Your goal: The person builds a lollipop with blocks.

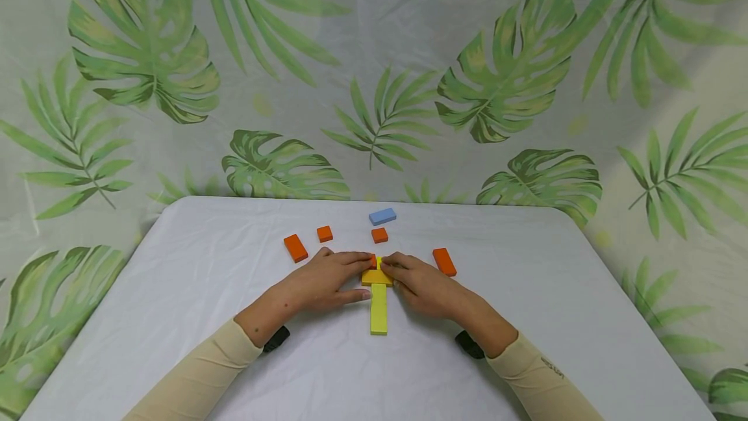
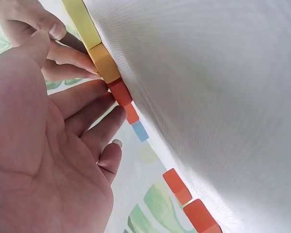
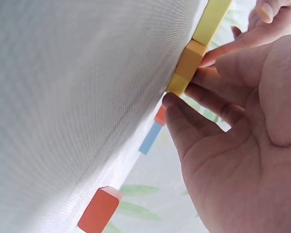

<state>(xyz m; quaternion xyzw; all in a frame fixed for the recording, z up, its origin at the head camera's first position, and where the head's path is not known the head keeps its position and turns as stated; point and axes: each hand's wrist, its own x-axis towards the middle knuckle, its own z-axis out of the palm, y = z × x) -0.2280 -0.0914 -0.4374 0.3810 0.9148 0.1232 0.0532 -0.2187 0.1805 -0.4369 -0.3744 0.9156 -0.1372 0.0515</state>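
Note:
A long yellow block [image 1: 378, 312] lies lengthwise on the white table, its far end against a crosswise yellow-orange block [image 1: 377, 279]. Beyond that, a small orange-red block [image 2: 120, 92] and a small yellow block [image 3: 177, 84] sit side by side. With fairly straight fingers, my left hand [image 1: 324, 281] touches the orange-red block from the left; its thumb points toward the long yellow block. From the right, my right hand [image 1: 431, 286] rests loosely bent fingertips against the small yellow block. Fingers partly hide both small blocks in the head view.
A blue block [image 1: 382, 216] lies near the far table edge, with a small orange block [image 1: 380, 235] before it. Leftward are another small orange block [image 1: 324, 234] and an oblong orange one [image 1: 295, 248]; another oblong orange block [image 1: 444, 262] lies right. Leaf-printed cloth [image 1: 397, 38] hangs behind.

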